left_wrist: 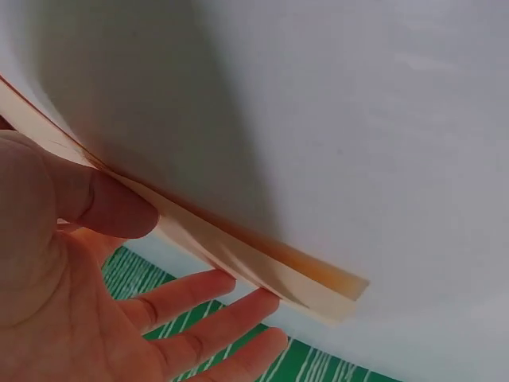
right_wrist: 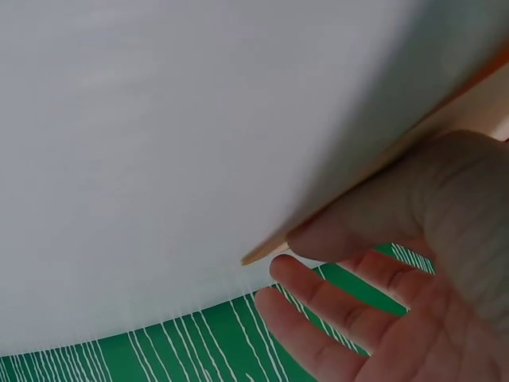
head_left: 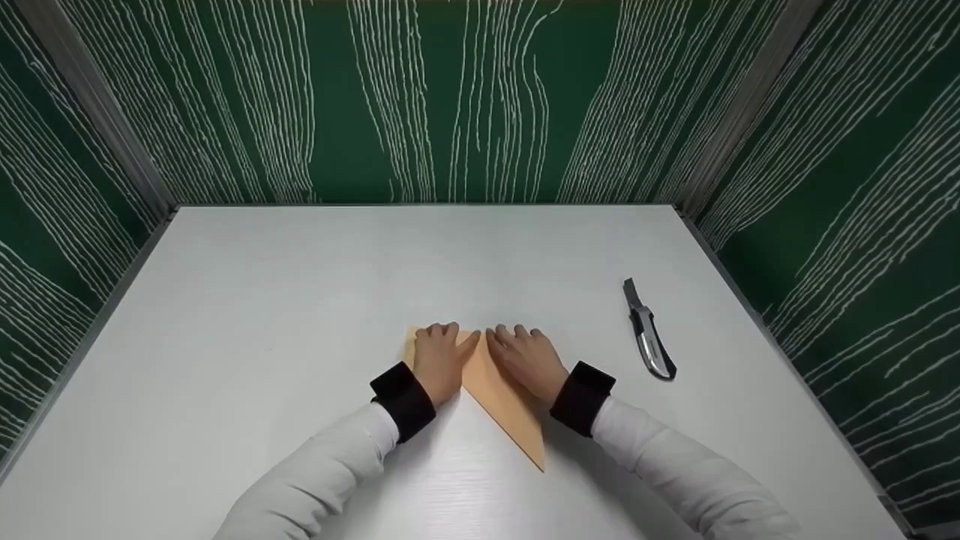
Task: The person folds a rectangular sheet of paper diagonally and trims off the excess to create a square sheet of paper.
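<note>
A folded sheet of orange paper point(head_left: 504, 405) lies on the white table, its pointed end toward the near side. My left hand point(head_left: 438, 365) is over its left part. In the left wrist view the thumb point(left_wrist: 119, 208) lies across the paper strip point(left_wrist: 262, 267), whose layers part slightly at the end, and the fingertips touch its other side. My right hand point(head_left: 529, 362) holds the right side close beside the left. The right wrist view shows the right thumb point(right_wrist: 342, 227) along the paper's edge point(right_wrist: 262, 253), with two fingers extended off it.
A utility knife point(head_left: 651, 334) with its blade out lies to the right of my right hand. The white table point(head_left: 300, 270) ends at green walls point(head_left: 585, 75) with white wavy lines. Black bands point(head_left: 405, 401) circle both wrists.
</note>
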`<state>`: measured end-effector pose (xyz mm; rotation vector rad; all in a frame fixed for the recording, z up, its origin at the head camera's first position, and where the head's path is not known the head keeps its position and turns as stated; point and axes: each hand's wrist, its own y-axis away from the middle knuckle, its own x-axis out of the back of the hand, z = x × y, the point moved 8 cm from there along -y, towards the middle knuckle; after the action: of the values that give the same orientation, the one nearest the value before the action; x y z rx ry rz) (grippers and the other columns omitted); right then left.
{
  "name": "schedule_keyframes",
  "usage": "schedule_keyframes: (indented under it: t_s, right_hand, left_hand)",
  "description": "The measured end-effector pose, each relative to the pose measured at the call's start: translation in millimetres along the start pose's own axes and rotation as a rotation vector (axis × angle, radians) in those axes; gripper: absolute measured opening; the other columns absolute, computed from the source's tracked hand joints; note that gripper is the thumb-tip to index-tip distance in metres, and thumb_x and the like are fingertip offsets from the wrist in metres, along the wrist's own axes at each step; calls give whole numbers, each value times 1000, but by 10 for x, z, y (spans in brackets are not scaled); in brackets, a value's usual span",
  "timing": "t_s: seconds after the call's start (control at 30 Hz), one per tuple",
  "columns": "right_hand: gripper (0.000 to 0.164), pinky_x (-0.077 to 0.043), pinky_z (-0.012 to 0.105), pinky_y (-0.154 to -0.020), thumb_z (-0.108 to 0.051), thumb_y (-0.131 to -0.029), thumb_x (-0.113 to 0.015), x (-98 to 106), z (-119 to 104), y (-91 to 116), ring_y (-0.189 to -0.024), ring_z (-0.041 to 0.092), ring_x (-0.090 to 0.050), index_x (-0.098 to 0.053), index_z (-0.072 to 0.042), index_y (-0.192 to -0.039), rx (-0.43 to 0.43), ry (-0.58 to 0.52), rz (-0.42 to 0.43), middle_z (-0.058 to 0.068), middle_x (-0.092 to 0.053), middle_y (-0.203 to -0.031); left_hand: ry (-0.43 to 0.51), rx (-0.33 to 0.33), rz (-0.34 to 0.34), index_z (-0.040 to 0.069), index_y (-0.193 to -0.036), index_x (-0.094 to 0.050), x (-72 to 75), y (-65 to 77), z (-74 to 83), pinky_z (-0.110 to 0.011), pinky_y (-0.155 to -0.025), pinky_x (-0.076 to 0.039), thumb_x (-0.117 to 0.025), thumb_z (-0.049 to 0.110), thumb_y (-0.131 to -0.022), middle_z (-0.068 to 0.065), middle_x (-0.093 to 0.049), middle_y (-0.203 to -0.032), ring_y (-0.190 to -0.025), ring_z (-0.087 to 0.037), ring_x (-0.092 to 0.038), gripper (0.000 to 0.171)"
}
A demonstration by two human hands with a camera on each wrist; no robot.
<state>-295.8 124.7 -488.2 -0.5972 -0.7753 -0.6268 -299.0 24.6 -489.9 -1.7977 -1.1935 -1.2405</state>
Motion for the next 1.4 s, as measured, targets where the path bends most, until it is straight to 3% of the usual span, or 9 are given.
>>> schedule_keyframes:
  t_s: [0.13,0.27,0.4,0.53,0.7,0.83,0.93,1.2,1.4]
  right_hand:
    - [36,-55,25,-60,-16,-98,-66,-5,-12,8,-82,16,-64,-66,-15,-134,-6,-6,-8,1,-64,-116]
    - [31,-53,24,-57,-15,-97,-67,47,-34,14,-81,15,-63,-70,-11,-128,19,-14,39,2,-64,-113]
    - [26,-51,24,-56,-16,-93,-72,140,-62,22,-79,15,-62,-74,-8,-118,65,-47,95,3,-64,-110]
    - [28,-50,27,-56,-17,-88,-75,217,-70,23,-79,17,-59,-75,-4,-113,96,-125,82,5,-64,-105]
    - [32,-55,30,-61,-19,-88,-72,264,-65,21,-85,21,-63,-73,0,-113,102,-243,35,8,-65,-106]
    - [38,-62,35,-78,-17,-91,-69,249,-54,44,-112,28,-69,-70,3,-123,106,-343,-16,12,-68,-125]
    - [45,-61,42,-93,-16,-91,-69,229,-39,62,-130,31,-64,-66,3,-132,114,-416,-96,12,-66,-140]
    - [44,-56,46,-103,-17,-96,-64,215,11,109,-133,32,-62,-64,1,-136,165,-533,-151,14,-65,-143]
    - [48,-49,47,-113,-25,-103,-60,159,62,151,-141,33,-55,-57,-2,-144,231,-624,-148,14,-57,-151]
  left_hand:
    - [27,53,-23,34,-158,-39,-14,10,29,-44,-99,-52,-51,41,-105,-9,-56,-140,-124,-31,-60,55]
    - [64,123,-31,24,-157,-43,-9,8,27,-47,-109,-47,-47,45,-106,-10,-57,-145,-131,-36,-59,56]
    - [102,176,-58,13,-156,-45,-25,-2,-5,-45,-118,-41,-43,50,-107,-11,-54,-153,-140,-33,-54,61]
    - [195,199,-69,6,-155,-44,-18,0,-66,-46,-121,-38,-43,55,-105,-11,-48,-160,-147,-30,-47,69]
    - [349,189,-86,0,-156,-39,-58,-19,-153,-47,-122,-38,-47,60,-102,-17,-39,-164,-153,-31,-40,81]
    - [437,185,-96,-6,-156,-35,-122,-60,-226,-44,-122,-38,-50,68,-98,-25,-35,-165,-155,-34,-35,95]
    - [500,182,-117,-10,-156,-31,-154,-83,-278,-42,-126,-34,-52,71,-95,-29,-29,-165,-157,-38,-29,104]
    - [606,124,-135,-11,-158,-23,-232,-141,-366,-46,-128,-29,-61,73,-88,-30,-21,-168,-160,-40,-20,116]
    - [592,26,-150,-3,-162,-21,-243,-186,-415,-51,-129,-24,-65,72,-86,-23,-19,-171,-161,-38,-19,115]
